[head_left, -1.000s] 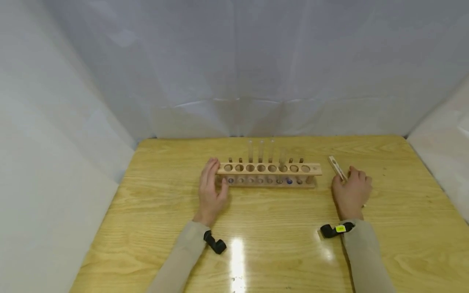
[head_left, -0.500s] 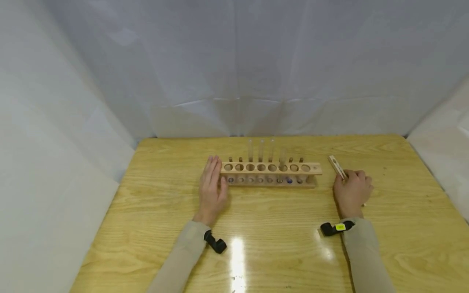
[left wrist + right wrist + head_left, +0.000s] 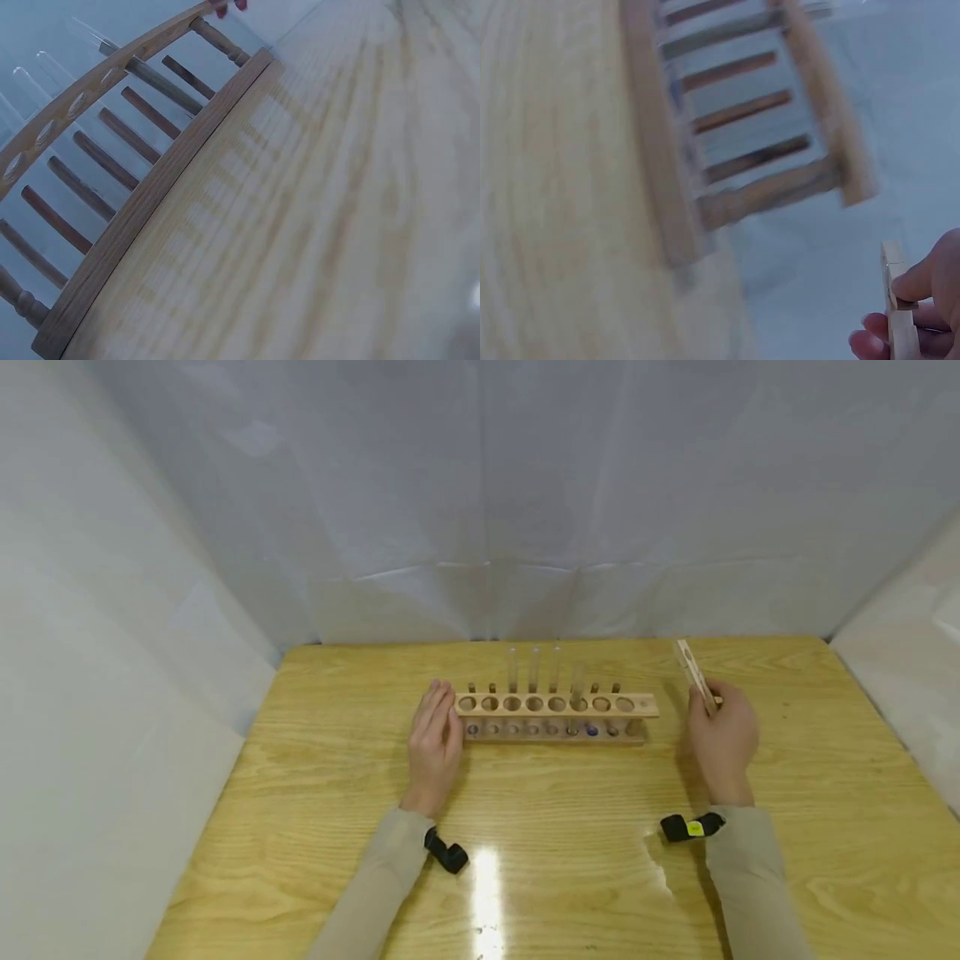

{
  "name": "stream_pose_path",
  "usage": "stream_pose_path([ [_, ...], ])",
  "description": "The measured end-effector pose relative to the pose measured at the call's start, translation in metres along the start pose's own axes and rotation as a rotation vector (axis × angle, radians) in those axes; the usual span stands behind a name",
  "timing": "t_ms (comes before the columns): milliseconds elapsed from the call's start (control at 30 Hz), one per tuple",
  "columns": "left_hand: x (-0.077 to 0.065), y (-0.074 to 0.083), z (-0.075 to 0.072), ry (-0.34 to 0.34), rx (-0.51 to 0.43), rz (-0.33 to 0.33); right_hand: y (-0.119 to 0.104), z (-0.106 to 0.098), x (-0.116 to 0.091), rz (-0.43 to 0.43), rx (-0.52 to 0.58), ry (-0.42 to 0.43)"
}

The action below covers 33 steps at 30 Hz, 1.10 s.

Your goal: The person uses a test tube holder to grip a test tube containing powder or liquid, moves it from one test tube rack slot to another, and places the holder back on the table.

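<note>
- Left hand (image 3: 432, 747): laid against the left end of the wooden rack, fingers straight and side by side; its grip is not closed on anything.
- Right hand (image 3: 723, 739): grip closed on a wooden clamp (image 3: 695, 672), pinched between thumb and fingers; the clamp is held above the tabletop, right of the rack, its far end tilted toward the back edge.
- Wooden rack (image 3: 546, 706): upright on the tabletop (image 3: 300, 793), nearer the back edge than the front, its length roughly parallel to the back edge.
- Three glass tubes (image 3: 534, 668): side by side on pegs along the rack's rear.
- Single glass tube (image 3: 578, 683): upright in the sixth hole from the left.
- Pale sheeting (image 3: 480, 485): hanging behind the tabletop's back edge.
</note>
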State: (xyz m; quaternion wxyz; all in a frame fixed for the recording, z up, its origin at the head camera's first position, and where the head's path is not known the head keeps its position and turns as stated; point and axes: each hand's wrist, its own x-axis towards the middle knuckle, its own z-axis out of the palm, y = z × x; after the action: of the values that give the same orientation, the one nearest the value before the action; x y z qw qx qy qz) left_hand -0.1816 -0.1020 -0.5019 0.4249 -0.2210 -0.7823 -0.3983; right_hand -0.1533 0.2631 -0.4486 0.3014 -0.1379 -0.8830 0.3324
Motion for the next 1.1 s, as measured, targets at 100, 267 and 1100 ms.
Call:
stream_pose_path([
  [100, 0.001, 0.0, 0.001, 0.001, 0.01, -0.007, -0.013, -0.009, 0.002, -0.06, 0.019, 0.021],
  [267, 0.002, -0.002, 0.001, -0.037, 0.048, -0.016, -0.031, -0.021, 0.002, -0.144, 0.043, 0.051],
  [1100, -0.001, 0.0, 0.01, -0.046, 0.063, -0.03, -0.083, -0.067, -0.005, -0.219, 0.007, -0.048],
])
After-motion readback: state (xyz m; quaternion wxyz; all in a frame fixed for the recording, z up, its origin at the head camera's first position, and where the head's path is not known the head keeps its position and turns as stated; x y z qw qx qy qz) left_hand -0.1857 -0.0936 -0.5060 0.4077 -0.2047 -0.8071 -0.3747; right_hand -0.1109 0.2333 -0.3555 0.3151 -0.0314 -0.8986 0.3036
